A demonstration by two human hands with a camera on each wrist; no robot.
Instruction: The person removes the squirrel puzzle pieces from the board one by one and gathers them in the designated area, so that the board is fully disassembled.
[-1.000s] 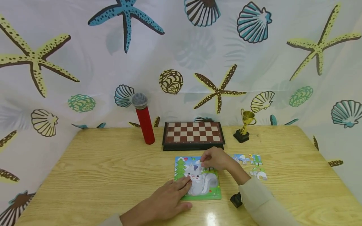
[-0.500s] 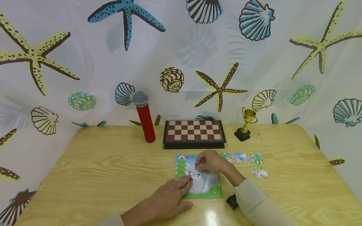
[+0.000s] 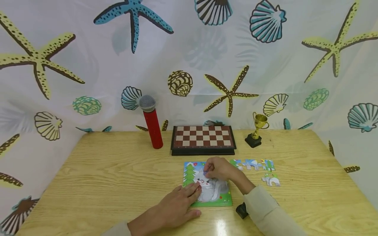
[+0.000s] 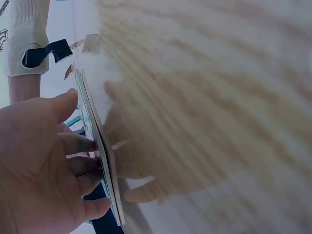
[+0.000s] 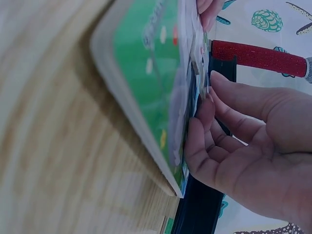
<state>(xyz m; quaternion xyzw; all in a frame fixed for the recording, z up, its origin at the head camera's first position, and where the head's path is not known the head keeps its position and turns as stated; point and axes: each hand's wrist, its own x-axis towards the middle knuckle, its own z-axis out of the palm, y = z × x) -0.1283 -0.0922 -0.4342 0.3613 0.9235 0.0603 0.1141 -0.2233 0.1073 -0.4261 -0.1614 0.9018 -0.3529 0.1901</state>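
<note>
A jigsaw puzzle (image 3: 220,200) with a grey squirrel picture lies on the table. My left hand (image 3: 178,206) rests on its lower left part, fingers extended over the squirrel's body. From the left wrist view, these fingers (image 4: 80,165) reach over the puzzle's thin edge (image 4: 109,170). Above the squirrel's face, my right hand (image 3: 220,169) pinches a puzzle piece between thumb and bent fingers, right at the picture's surface. That piece (image 5: 204,87) shows as a thin edge in the right wrist view, mostly covered by the fingertips. Part of the puzzle's upper right is hidden behind the right hand.
Several loose puzzle pieces (image 3: 271,180) lie right of the puzzle. Behind it are a folded chessboard (image 3: 203,151), a red microphone (image 3: 153,129) standing on the left and a small gold trophy (image 3: 260,122). A black device (image 3: 242,210) is at the right sleeve (image 3: 262,208).
My right hand has moved left and slightly toward me, from the puzzle's upper right to above the squirrel's face, uncovering a loose piece behind it. My left hand stays put.
</note>
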